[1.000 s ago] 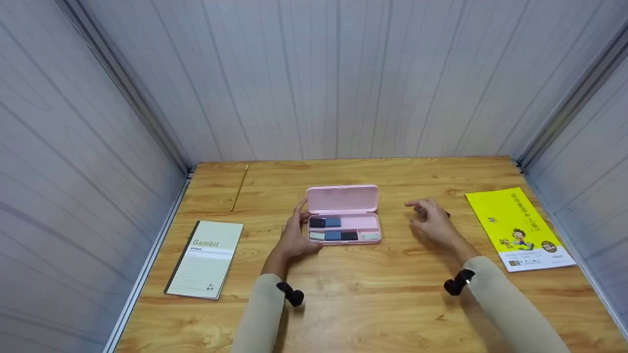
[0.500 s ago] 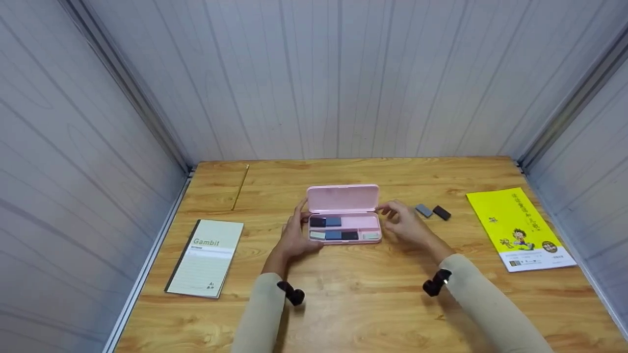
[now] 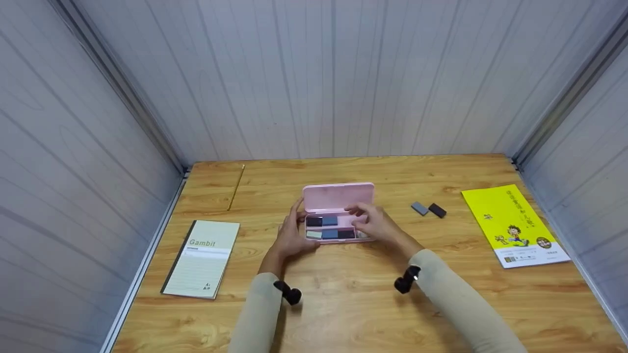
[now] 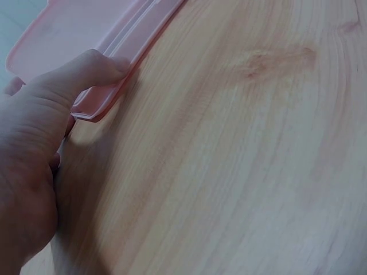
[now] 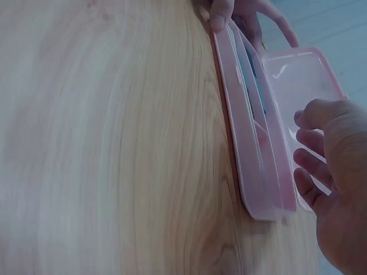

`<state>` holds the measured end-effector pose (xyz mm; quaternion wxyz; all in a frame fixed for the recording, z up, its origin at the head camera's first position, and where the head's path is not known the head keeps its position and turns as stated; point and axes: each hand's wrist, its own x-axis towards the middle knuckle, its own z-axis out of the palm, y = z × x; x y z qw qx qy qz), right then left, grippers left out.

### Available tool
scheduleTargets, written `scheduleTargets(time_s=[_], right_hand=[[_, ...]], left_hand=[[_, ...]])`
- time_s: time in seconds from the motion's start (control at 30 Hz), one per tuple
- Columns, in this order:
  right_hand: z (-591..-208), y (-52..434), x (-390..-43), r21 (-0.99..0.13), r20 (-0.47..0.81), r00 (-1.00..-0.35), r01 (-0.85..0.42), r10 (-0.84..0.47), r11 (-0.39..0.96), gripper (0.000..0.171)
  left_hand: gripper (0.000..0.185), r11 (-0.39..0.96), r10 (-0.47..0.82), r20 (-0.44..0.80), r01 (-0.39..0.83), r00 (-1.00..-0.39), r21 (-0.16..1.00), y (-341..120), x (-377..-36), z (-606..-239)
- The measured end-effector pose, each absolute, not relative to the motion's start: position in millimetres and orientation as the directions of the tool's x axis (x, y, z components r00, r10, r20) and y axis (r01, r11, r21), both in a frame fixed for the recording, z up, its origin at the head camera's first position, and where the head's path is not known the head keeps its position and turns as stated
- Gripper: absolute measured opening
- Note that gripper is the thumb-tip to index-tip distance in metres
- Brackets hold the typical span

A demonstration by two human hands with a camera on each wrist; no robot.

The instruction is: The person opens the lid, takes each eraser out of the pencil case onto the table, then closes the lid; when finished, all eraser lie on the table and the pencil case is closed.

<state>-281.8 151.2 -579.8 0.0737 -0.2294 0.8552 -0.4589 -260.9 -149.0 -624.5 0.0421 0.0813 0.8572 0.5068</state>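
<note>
A Gambit notebook (image 3: 202, 258) is lying near the table's (image 3: 343, 314) left edge, a thin stick (image 3: 236, 188) farther back. At centre, the person's left hand (image 3: 290, 235) is gripping the left end of the open pink case (image 3: 337, 198), thumb curled against its rim. The case's long axis is running left to right, and the right hand (image 3: 375, 224), fingers loosely curled and holding nothing, is hovering over its right end. Two small blocks (image 3: 428, 209) are lying well to the right of that hand, the nearer one, before a yellow booklet (image 3: 513, 225).
</note>
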Motion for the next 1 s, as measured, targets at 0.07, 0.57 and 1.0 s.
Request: scheduleTargets(time_s=[0.07,0.57,1.0], right_hand=[[-582,143,-284,-0.821,0.095,-0.875,-0.339,-0.475,0.460,0.036],[-591,108,-286,-0.828,0.107,-0.845,-0.368,-0.524,0.424,0.038],[-597,99,-287,-0.800,0.099,-0.843,-0.383,-0.529,0.462,0.041]], left_hand=[[0.142,0.471,0.180,0.013,0.098,-0.984,0.877,-150,-261,-625],[0.143,0.473,0.182,0.002,0.089,-0.983,0.877,-151,-262,-624],[0.142,0.482,0.184,0.013,0.102,-0.983,0.870,-149,-262,-625]])
